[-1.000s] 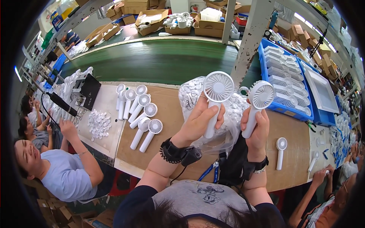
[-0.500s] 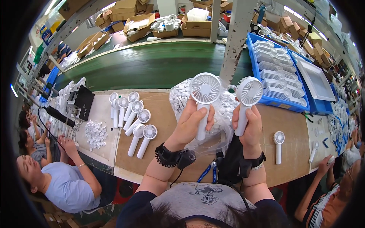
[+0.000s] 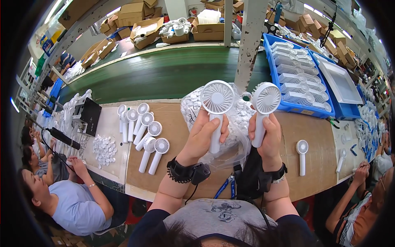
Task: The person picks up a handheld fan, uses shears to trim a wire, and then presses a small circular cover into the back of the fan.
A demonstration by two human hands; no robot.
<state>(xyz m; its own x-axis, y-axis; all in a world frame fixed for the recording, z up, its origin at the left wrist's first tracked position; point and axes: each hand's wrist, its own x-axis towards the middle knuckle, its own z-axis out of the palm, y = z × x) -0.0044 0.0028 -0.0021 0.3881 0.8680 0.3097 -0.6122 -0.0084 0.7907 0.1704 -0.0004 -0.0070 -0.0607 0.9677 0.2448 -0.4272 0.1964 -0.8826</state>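
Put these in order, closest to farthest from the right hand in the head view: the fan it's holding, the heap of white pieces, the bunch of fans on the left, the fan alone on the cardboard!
1. Held fan: in the right hand.
2. Lone fan: to that hand's right.
3. Bunch of fans: over left.
4. Heap of white pieces: left of the bunch.

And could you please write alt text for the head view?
A person's left hand holds a white handheld fan, their right hand a second fan, over a workbench with a clear bag of small white parts. More fans and white discs lie to the left; a green belt runs behind.
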